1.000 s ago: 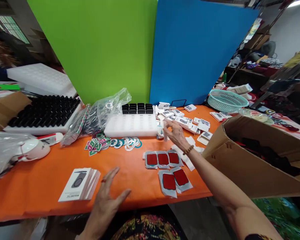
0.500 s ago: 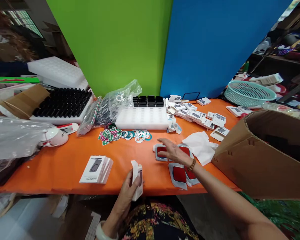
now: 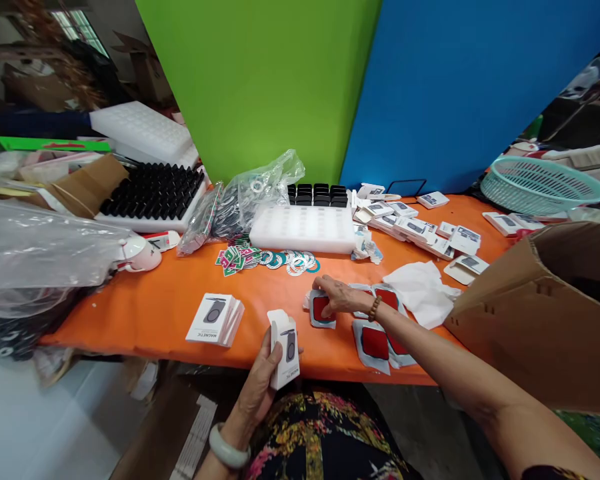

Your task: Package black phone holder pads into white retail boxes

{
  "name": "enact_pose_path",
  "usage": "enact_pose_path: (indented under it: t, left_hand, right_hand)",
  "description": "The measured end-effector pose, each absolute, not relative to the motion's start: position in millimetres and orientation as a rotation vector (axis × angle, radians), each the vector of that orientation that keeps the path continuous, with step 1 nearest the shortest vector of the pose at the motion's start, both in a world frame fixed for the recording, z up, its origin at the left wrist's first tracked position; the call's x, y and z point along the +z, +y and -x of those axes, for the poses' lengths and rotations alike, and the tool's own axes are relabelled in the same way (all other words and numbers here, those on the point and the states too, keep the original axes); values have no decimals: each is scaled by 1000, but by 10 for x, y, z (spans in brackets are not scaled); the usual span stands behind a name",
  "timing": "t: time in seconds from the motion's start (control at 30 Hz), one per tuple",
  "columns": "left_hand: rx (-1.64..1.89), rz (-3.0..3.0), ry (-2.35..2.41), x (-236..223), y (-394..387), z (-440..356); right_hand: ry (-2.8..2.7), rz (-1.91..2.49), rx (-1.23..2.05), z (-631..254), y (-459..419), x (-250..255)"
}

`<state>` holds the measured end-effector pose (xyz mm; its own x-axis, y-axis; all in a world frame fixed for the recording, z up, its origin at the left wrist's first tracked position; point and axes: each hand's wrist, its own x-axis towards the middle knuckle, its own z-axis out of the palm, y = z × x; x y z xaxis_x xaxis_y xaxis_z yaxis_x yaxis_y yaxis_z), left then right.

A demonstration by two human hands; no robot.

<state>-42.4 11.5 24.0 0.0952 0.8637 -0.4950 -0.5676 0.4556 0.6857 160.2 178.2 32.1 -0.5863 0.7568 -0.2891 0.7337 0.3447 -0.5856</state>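
My left hand (image 3: 261, 379) grips a small white box (image 3: 287, 357) printed with a dark round-headed device and "MAGNETIC". The box's top flap stands up, and its inside is hidden from me. Further right, my right hand (image 3: 337, 296) has its fingers curled over a red square pad (image 3: 321, 308) with a grey-blue edge, thumb and fingertips on it. Beside it lie several similar pads, one of them a red pad (image 3: 375, 343) on pale backing, partly under my right forearm. A stack of white boxes (image 3: 211, 320) lies left of my left hand.
Behind are green-and-pink cards (image 3: 234, 259), paper rings (image 3: 296, 263), a white foam tray (image 3: 303, 230) and a plastic bag (image 3: 260, 193). To the right are loose small boxes (image 3: 415, 229), white tissue (image 3: 420, 290), a cardboard carton (image 3: 525, 320) and a turquoise basket (image 3: 540, 187).
My left hand, empty at first, now holds a white box. My right hand has come from the back of the table down onto the red pad. The view has shifted rightward.
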Motion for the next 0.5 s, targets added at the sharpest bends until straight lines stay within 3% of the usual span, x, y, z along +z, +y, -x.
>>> enact_pose_path:
  t: [0.5]
  left_hand:
    - [994,-289,817,150,220,439]
  right_hand:
    - [-1797,1110,1752,-1527,1007,349]
